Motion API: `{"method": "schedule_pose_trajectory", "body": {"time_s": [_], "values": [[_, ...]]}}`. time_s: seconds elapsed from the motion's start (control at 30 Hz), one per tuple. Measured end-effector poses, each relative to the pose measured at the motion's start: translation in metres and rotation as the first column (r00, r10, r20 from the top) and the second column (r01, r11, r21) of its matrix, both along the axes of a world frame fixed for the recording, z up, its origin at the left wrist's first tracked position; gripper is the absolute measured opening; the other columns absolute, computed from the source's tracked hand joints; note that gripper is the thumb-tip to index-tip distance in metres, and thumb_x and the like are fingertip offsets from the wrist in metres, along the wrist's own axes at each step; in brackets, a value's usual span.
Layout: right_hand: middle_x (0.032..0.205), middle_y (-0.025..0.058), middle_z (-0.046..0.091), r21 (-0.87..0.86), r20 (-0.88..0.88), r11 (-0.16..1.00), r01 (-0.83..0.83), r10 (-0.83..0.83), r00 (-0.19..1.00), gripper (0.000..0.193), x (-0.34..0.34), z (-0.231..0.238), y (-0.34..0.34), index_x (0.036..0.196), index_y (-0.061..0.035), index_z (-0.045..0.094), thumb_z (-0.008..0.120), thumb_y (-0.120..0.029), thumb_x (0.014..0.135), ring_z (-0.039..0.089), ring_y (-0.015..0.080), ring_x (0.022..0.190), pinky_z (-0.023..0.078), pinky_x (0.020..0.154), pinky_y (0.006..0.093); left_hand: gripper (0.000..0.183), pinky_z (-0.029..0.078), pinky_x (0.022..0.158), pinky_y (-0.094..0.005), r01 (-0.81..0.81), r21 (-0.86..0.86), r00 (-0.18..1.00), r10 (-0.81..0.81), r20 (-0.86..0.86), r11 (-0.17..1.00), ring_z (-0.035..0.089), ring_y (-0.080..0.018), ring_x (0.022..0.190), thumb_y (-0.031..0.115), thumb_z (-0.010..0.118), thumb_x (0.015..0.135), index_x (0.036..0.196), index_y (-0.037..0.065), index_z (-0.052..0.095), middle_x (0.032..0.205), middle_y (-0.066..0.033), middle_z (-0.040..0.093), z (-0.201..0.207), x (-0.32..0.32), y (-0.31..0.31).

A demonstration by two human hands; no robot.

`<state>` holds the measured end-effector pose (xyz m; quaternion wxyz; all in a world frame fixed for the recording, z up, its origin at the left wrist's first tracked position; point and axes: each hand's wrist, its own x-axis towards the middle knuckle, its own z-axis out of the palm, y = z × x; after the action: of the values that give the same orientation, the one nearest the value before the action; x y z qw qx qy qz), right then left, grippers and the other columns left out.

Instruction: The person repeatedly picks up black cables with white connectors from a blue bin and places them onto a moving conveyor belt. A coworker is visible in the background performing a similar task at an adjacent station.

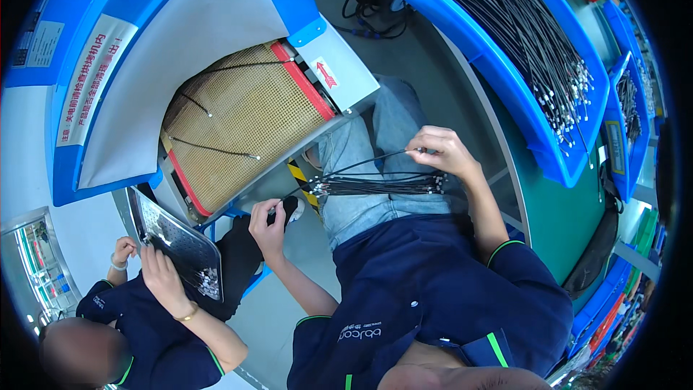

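Observation:
A single thin black cable (368, 164) stretches between my two hands, above my lap. My left hand (268, 228) pinches its near-left end, close to the lower edge of the machine. At its other end, my right hand (442, 149) pinches it over my thigh; the very tip is hidden by the fingers. Beneath it a bundle of black cables (382, 185) with small white connectors lies across my jeans. Several more black cables, one of them a cable (216, 148) with a small end piece, lie apart on the tan mesh conveyor belt (245, 115).
A blue-and-white machine (173, 43) surrounds the belt. To my right, a blue bin (462, 25) full of black cables stands on a green-topped table (556, 224). At left sits a co-worker, whose hands (162, 278) are over a dark tray (188, 238) with cables.

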<state>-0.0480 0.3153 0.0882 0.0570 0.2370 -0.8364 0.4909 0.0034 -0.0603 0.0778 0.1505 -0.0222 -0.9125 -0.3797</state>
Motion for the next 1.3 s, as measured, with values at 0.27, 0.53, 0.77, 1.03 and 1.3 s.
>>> {"method": "schedule_pose_trajectory", "body": {"time_s": [0.27, 0.53, 0.77, 1.03, 1.3], "values": [[0.071, 0.0038, 0.063, 0.072, -0.125, 0.996, 0.057, -0.048, 0.991, 0.009, -0.016, 0.002, -0.015, 0.076, -0.0066, 0.066, 0.074, -0.007, 0.071, 0.06, 0.0193, 0.068, 0.048, 0.059, 0.0319, 0.009, 0.048, 0.068, -0.0279, 0.017, -0.055, 1.0, -0.018, -0.022, 0.998, 0.059, -0.0171, 0.07, -0.002, 0.067, 0.077, 0.084, 0.0, 0.064, 0.075, -0.0074, 0.061, 0.006, -0.037, -0.019], [0.077, 0.004, 0.063, -0.02, -0.198, 0.979, 0.204, -0.204, 0.959, 0.011, -0.056, -0.013, -0.074, 0.079, -0.0068, 0.068, 0.074, -0.009, 0.069, 0.061, 0.0207, 0.081, 0.05, 0.071, 0.0324, 0.009, 0.048, 0.069, -0.0301, 0.023, -0.081, 1.0, -0.023, -0.006, 0.996, 0.061, -0.0192, 0.074, 0.006, 0.067, 0.08, 0.087, 0.0, 0.065, 0.081, -0.0093, 0.065, 0.011, -0.123, -0.07], [0.088, 0.0034, 0.061, -0.101, -0.14, 0.94, 0.327, -0.339, 0.931, 0.01, -0.082, -0.038, -0.12, 0.079, -0.0085, 0.068, 0.073, -0.012, 0.071, 0.057, 0.0234, 0.098, 0.041, 0.093, 0.0442, 0.011, 0.047, 0.07, -0.0287, 0.055, -0.082, 0.995, -0.048, 0.085, 0.995, 0.062, -0.0185, 0.078, 0.01, 0.066, 0.082, 0.089, 0.0, 0.065, 0.086, -0.0088, 0.064, 0.008, -0.178, -0.099], [0.096, 0.0023, 0.059, 0.072, -0.156, 0.918, 0.389, -0.375, 0.914, 0.01, -0.086, -0.044, -0.141, 0.079, -0.0086, 0.068, 0.072, -0.014, 0.071, 0.054, 0.0232, 0.106, 0.031, 0.104, 0.0534, 0.012, 0.047, 0.086, -0.0348, 0.162, -0.191, 0.987, -0.155, 0.05, 0.968, 0.059, -0.0267, 0.098, 0.01, 0.069, 0.079, 0.087, 0.003, 0.066, 0.104, -0.0107, 0.061, -0.018, -0.202, -0.126], [0.099, 0.0056, 0.058, 0.133, -0.176, 0.906, 0.403, -0.378, 0.909, 0.014, -0.087, -0.043, -0.145, 0.084, -0.007, 0.067, 0.071, -0.013, 0.072, 0.052, 0.026, 0.108, 0.031, 0.104, 0.0537, 0.018, 0.043, 0.092, -0.0353, 0.167, -0.208, 0.984, -0.151, 0.093, 0.964, 0.056, -0.0273, 0.108, 0.014, 0.068, 0.081, 0.096, 0.004, 0.065, 0.113, -0.0118, 0.059, -0.02, -0.207, -0.132]]}}
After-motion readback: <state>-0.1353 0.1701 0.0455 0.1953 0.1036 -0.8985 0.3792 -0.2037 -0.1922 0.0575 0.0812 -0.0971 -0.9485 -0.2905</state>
